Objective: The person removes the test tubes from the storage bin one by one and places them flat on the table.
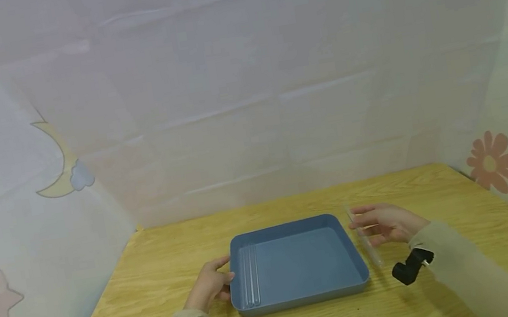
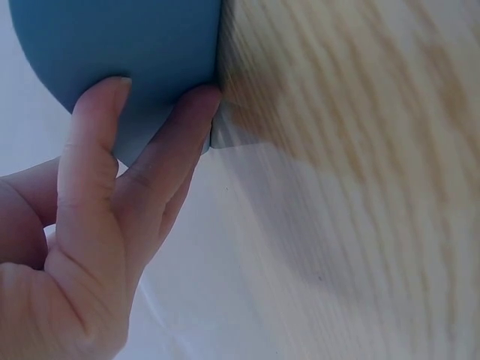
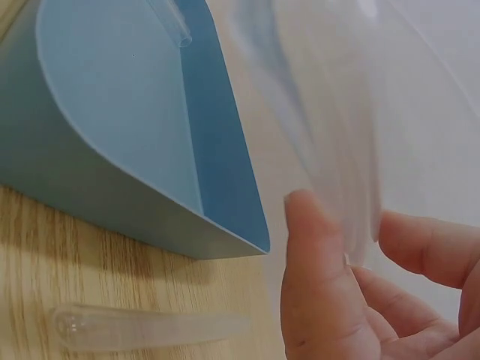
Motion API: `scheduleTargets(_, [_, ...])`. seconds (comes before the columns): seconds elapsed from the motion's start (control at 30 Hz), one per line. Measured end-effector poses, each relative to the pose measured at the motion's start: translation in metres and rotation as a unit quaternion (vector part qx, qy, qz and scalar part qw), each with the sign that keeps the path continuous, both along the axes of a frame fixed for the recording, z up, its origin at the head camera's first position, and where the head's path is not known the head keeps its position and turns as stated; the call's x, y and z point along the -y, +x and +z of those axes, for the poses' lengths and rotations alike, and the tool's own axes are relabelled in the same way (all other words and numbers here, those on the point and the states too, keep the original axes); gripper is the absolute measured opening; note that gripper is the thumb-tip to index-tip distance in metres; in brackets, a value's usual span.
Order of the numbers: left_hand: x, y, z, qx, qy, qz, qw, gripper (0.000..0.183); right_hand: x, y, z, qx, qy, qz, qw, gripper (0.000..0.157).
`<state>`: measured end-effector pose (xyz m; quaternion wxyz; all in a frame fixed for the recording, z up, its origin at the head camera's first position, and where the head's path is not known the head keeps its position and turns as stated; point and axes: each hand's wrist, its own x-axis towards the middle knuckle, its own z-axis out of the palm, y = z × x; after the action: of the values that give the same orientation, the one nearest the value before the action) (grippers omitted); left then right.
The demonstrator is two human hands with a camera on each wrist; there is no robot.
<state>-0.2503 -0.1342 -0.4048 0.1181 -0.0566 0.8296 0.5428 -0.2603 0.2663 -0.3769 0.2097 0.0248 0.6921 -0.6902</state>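
Note:
A shallow blue tray [image 1: 306, 266] lies on the table, with a few clear test tubes [image 1: 250, 281] side by side along its left inner wall. My left hand [image 1: 211, 286] rests against the tray's left side; in the left wrist view its fingertips [image 2: 199, 101] touch the outer wall. To the right of the tray, my right hand [image 1: 384, 224] pinches a clear test tube [image 3: 330, 120] between thumb and fingers, raised off the table. Beneath it, another clear test tube [image 3: 142, 328] lies on the wood beside the tray.
The wooden table [image 1: 173, 249] meets a pale wall sheet [image 1: 229, 129] behind the tray. Printed side sheets stand at left and right. A black wrist mount [image 1: 413, 265] juts out from the right sleeve.

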Motion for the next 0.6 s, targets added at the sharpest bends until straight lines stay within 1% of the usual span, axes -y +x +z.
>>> scheduleTargets(0.33, [0.001,0.002,0.001,0.0,0.0,0.004,1.0,0.051,-0.01,0.003,0.0,-0.004,0.008,-0.007,1.0,0.074])
scheduleTargets(0.6, [0.002,0.001,-0.002,-0.006,0.004,-0.007,0.9999,0.051,-0.023,0.006,-0.003,-0.01,0.018,-0.012,1.0,0.075])
